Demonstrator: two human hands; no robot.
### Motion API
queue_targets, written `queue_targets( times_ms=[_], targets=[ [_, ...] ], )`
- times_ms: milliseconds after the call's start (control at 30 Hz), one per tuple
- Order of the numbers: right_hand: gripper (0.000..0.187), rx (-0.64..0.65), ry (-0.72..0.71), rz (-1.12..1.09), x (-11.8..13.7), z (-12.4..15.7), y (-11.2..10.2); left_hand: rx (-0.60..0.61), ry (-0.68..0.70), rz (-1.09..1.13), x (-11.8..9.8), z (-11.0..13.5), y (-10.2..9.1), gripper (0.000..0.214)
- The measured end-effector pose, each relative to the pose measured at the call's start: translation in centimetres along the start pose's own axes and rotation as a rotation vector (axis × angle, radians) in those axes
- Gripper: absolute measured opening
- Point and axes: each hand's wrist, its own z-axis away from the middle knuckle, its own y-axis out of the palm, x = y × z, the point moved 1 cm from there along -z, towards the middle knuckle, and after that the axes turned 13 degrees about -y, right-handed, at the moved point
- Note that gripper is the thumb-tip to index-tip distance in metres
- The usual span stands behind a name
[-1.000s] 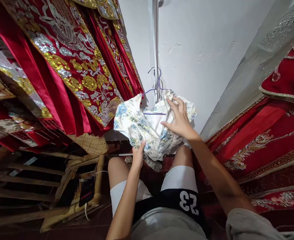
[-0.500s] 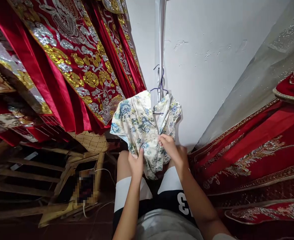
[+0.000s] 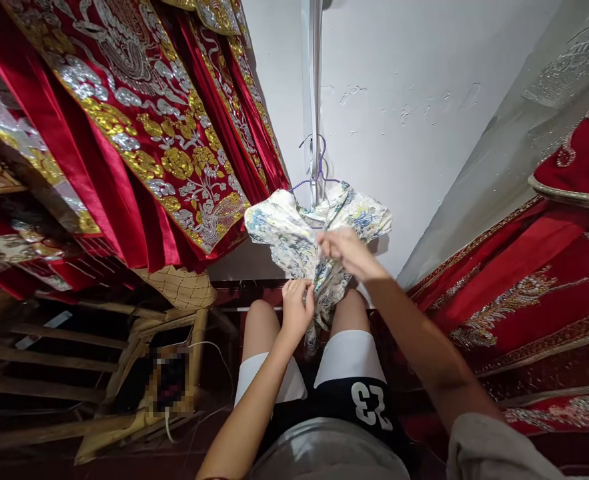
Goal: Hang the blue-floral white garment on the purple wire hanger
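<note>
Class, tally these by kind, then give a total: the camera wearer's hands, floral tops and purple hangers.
Left hand and right hand: 2
Floral top: 1
Purple hanger: 1
Total: 4

From here the garment (image 3: 284, 230) looks whitish with blue and yellow flowers, its hanger (image 3: 320, 175) purple; the left drape (image 3: 174, 140), red with gold-and-silver blossoms.

- One short-sleeved floral blouse (image 3: 294, 241) is hanging.
- One purple hanger (image 3: 319, 175) is showing.
- Two hands (image 3: 298, 308) are working.
- Two white printed numerals (image 3: 363, 403) are showing.
</note>
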Motion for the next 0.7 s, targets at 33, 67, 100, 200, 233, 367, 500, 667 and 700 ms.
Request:
queue_targets(
  times_ms=[33, 67, 100, 200, 233, 367, 500, 667, 700],
  targets=[
    [0.020, -0.054, 0.005, -0.022, 1.3, -1.8, -0.4, 0.033, 0.017, -0.039, 0.4, 0.0, 0.3, 0.018],
    [0.019, -0.100, -0.004, -0.060, 2.5, -3.4, -0.6, 0.071, 0.035, -0.082, 0.8, 0.0, 0.5, 0.018],
    [0.019, -0.152, -0.010, -0.091, 3.4, -4.8, -0.7, 0.115, 0.050, -0.125, 1.4, 0.0, 0.7, 0.019],
    [0.020, -0.211, -0.050, -0.139, 4.5, -6.6, -0.2, 0.263, 0.064, -0.208, 2.4, -0.9, 0.6, 0.019],
    [0.020, -0.205, -0.071, -0.131, 4.4, -6.4, 0.1, 0.295, 0.065, -0.193, 2.3, -1.5, 0.1, 0.017],
    [0.024, -0.154, -0.170, -0.043, 3.7, -4.1, 1.1, 0.171, 0.128, 0.073, -1.6, -6.3, -3.5, 0.032],
    [0.026, -0.085, -0.251, 0.044, 3.7, -3.1, 1.4, -0.011, 0.294, 0.167, -7.9, -12.2, -6.7, 0.027],
    [0.026, -0.111, -0.324, 0.257, 0.4, -3.1, 0.9, -0.032, 0.354, 0.105, -11.2, -15.8, -8.7, 0.015],
    [0.026, -0.112, -0.304, 0.309, -1.0, -2.8, 0.6, -0.087, 0.307, 0.152, -10.9, -16.2, -9.4, 0.015]
  ],
)
